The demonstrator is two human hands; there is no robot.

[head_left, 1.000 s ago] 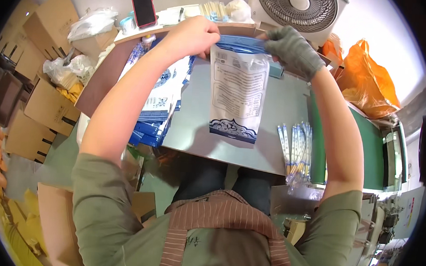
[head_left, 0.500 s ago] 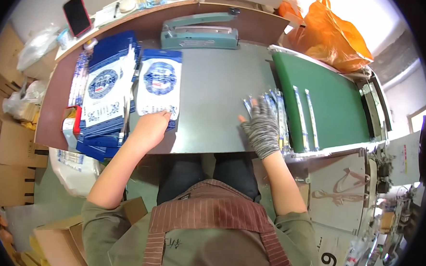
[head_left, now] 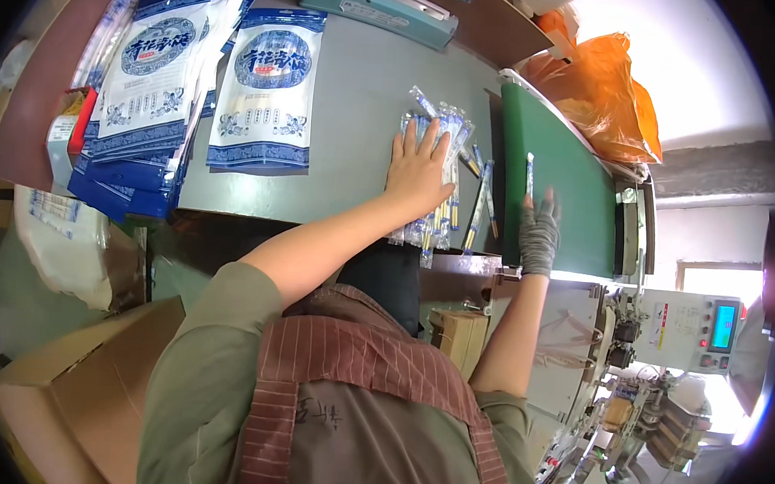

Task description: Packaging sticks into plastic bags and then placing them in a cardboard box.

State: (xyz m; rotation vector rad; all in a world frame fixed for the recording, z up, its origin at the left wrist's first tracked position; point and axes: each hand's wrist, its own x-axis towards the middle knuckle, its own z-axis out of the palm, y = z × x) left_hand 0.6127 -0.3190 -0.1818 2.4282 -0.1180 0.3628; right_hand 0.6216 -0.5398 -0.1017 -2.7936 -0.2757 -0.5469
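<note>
My bare left hand (head_left: 419, 172) lies flat, fingers spread, on a loose pile of narrow stick packets (head_left: 446, 219) in clear and blue wrapping. It holds none of them visibly. My right hand (head_left: 540, 232), in a grey striped fingerless glove, is over the green belt (head_left: 574, 190). Its fingers are slightly blurred and look apart. One stick packet (head_left: 530, 169) lies lengthwise on the belt, just past the thumb; whether they touch I cannot tell. Left of the pile, a blue-and-white printed pouch (head_left: 268, 91) lies flat on the grey tabletop (head_left: 352, 91).
A stack of similar pouches (head_left: 147, 72) lies at the left, beside a red-and-white tape dispenser (head_left: 67, 133). A teal bag sealer (head_left: 378, 9) stands at the back. An orange plastic bag (head_left: 614, 96) is behind the belt. Cardboard boxes (head_left: 91, 384) and a machine with a screen (head_left: 698, 333) flank me.
My left hand has gone from the pouch to the stick pile. My right hand has left the pile for the belt, where one packet now shows instead of two. The view has shifted rightward.
</note>
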